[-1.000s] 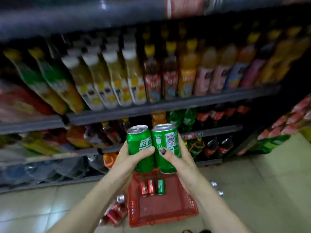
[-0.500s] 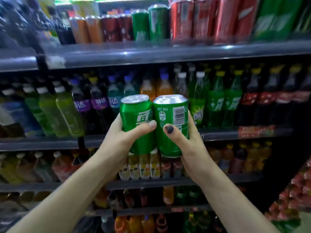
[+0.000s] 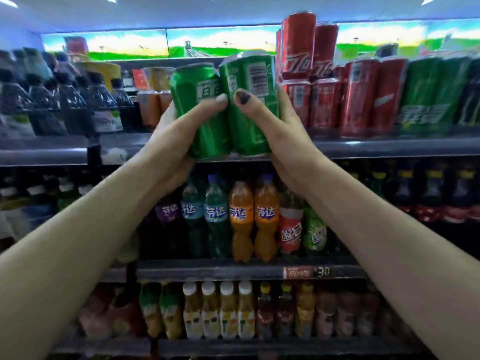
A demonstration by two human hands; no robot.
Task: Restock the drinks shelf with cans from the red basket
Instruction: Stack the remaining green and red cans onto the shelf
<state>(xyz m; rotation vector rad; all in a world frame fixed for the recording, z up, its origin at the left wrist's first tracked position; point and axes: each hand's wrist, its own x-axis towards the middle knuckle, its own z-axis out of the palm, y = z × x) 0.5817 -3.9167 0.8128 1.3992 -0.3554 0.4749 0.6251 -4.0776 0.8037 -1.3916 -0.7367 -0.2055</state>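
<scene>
A: Where are the cans sitting right now?

B: Both are being held up side by side, touching each other, in front of the top shelf (image 3: 389, 148). The left hand (image 3: 171, 141) is wrapping around the left green can (image 3: 200, 105), thumb lying across its front. The right hand (image 3: 280, 133) is gripping the right green can (image 3: 249, 100) the same way.

A: And what is standing around them?

B: Red cans (image 3: 322, 87) are standing just to the right on that shelf, some stacked two high. Dark bottles (image 3: 78, 105) are standing to the left. Orange bottles (image 3: 253, 216) are lining the shelf below the hands.
</scene>
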